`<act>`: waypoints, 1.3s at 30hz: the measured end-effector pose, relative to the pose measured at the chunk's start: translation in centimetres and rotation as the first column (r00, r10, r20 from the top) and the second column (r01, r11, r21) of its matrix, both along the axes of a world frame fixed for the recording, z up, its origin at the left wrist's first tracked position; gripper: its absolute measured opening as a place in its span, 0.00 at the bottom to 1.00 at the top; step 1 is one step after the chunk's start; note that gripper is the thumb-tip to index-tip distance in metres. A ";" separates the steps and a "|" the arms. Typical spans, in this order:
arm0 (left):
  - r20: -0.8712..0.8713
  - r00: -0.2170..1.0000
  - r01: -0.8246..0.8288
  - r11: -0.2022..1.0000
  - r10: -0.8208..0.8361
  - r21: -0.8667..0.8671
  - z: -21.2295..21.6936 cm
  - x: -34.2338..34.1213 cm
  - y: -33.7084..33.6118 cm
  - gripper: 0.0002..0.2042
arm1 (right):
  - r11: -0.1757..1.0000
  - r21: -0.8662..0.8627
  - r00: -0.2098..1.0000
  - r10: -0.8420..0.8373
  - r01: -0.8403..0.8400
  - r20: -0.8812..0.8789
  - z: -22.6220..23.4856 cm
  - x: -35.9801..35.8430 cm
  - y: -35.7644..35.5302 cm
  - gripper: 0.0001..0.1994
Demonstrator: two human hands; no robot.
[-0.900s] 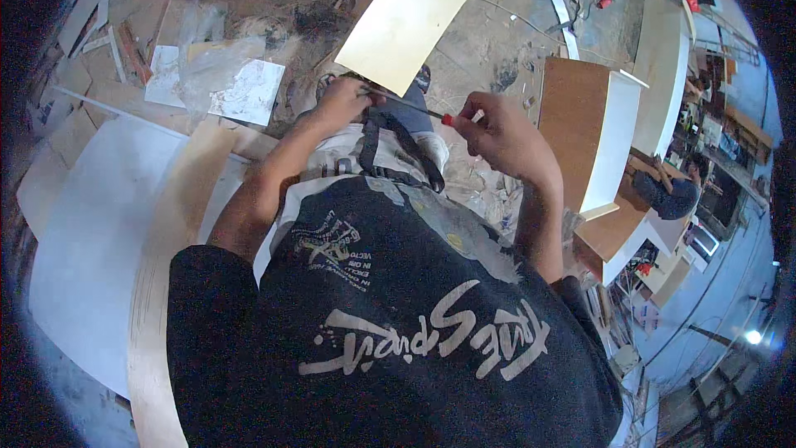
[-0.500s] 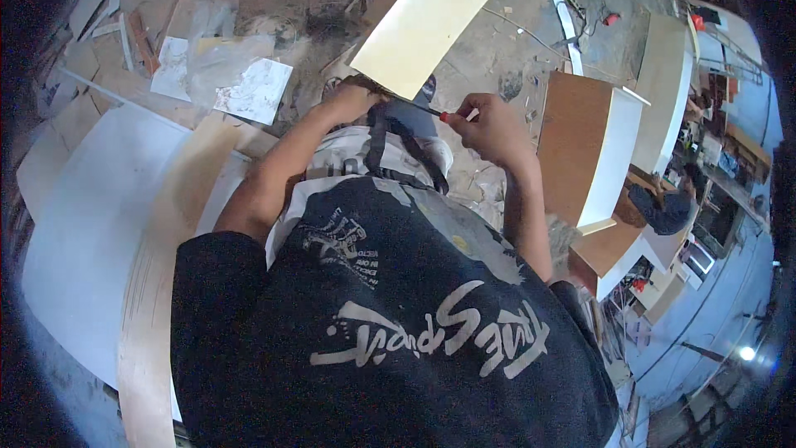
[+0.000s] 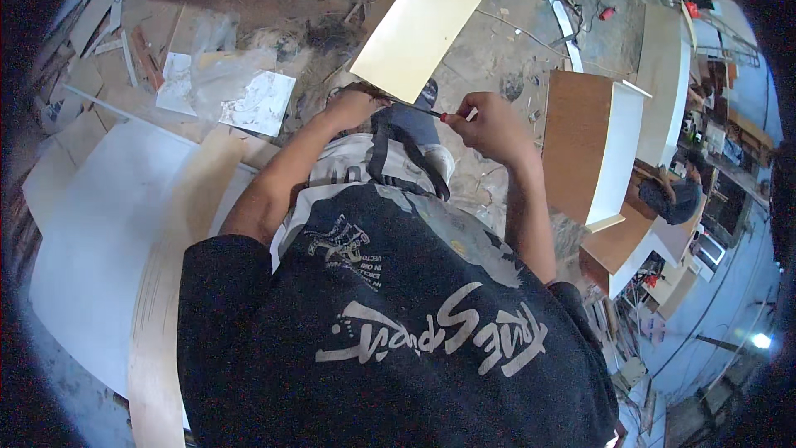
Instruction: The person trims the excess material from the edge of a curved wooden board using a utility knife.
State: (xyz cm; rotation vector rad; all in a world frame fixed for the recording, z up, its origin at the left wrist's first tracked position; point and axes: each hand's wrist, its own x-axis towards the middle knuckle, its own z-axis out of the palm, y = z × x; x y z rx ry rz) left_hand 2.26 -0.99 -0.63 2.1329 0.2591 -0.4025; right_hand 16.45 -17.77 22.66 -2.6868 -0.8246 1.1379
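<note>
Tool [image 3: 445, 118] pinched in right hand [image 3: 496, 129]; left hand [image 3: 355, 108], grip unclear, beside panel [image 3: 433, 23] edge; open floor [image 3: 474, 66] rightward.

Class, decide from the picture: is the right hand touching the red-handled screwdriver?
Touching. In the head view, the right hand grips the red-handled screwdriver, thumb and fingers closed on its handle.

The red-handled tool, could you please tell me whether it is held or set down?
Held: the right hand grips the red-handled tool at its red end, and it slants toward the left hand.
</note>
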 end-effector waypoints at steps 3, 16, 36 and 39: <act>-0.171 0.985 0.015 0.994 0.003 0.104 -4.1 -3.0 3.2 0.23 | 0.979 0.133 0.987 0.148 -0.154 0.054 -0.2 -1.7 3.3 0.17; 0.006 0.975 -0.200 0.881 0.224 -0.429 -4.4 -3.7 0.6 0.15 | 0.979 -0.021 0.977 0.204 -0.203 0.061 1.2 -2.1 7.3 0.13; -0.069 0.993 0.092 0.993 -0.097 -0.074 -0.4 -1.9 0.6 0.16 | 0.996 0.038 0.997 0.076 -0.076 0.013 0.7 -2.7 0.7 0.20; 0.133 0.986 -0.092 0.991 0.105 -0.101 0.9 -2.0 1.6 0.18 | 0.997 0.055 0.998 0.058 -0.057 -0.010 4.5 -1.7 1.9 0.19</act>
